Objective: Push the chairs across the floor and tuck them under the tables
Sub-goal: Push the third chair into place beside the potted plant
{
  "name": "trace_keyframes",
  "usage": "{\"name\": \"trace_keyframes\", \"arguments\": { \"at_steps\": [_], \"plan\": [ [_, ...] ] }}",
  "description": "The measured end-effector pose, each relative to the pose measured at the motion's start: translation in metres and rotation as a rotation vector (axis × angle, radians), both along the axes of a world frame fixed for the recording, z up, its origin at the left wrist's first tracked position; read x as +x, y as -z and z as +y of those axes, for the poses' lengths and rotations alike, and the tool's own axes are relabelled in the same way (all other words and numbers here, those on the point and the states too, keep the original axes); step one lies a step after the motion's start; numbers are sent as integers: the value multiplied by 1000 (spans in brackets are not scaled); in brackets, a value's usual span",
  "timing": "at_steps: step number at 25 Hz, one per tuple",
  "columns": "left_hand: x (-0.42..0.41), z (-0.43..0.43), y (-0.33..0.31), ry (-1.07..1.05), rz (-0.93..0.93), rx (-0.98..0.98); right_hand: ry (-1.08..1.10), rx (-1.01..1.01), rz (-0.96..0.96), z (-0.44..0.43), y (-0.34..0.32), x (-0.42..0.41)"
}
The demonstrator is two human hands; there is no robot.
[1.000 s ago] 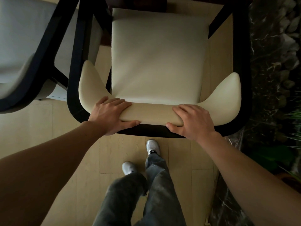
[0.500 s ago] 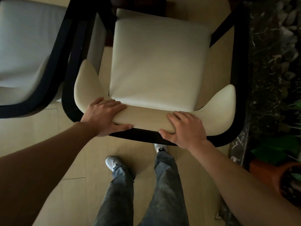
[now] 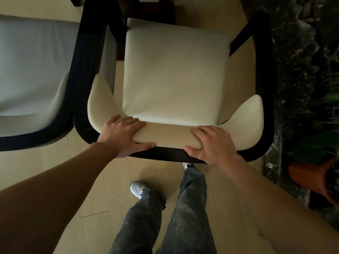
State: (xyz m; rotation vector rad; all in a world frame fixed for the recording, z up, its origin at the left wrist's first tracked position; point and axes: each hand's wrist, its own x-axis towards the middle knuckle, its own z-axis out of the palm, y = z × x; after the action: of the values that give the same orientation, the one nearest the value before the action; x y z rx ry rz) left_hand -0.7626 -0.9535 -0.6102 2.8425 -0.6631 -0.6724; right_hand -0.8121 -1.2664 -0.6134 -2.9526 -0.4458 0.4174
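1. While both hands are gripping the backrest, the head view is looking straight down on a cream armchair (image 3: 174, 74) with a dark frame.
2. The left hand (image 3: 122, 136) and right hand (image 3: 211, 143) are curling fingers over the padded top and thumbs under it, fingers lying close together.
3. The chair is sitting lower in the view than a second ago and the feet are stepping differently, so it is travelling across the pale floor (image 3: 45, 165).
4. A second chair (image 3: 33, 74) is standing just beside its left armrest.
5. Dark table woodwork (image 3: 156, 10) is showing at the seat's far edge; the tuck looks begun, not finished.
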Motion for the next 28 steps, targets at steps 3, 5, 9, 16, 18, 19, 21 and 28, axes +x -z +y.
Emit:
{"name": "trace_keyframes", "arguments": {
  "at_steps": [3,5,9,16,18,19,21,28],
  "plan": [
    [0,-3,-1,0,-3,3,4,-15,13,-1,-2,2],
    [0,-2,-1,2,-4,7,13,-14,34,0,-3,2],
    [0,-2,2,6,-26,9,42,21,71,-1,-1,2],
    [0,-2,5,16,-16,38,65,23,133,-2,-1,5],
    [1,-2,5,26,-23,40,61,28,145,-2,-1,5],
    [1,-3,5,29,-26,40,60,32,144,-3,-1,5],
    [2,-4,6,39,-20,43,62,43,143,-3,0,5],
    [6,-3,3,68,30,50,69,17,169,-3,-2,6]
  ]
}}
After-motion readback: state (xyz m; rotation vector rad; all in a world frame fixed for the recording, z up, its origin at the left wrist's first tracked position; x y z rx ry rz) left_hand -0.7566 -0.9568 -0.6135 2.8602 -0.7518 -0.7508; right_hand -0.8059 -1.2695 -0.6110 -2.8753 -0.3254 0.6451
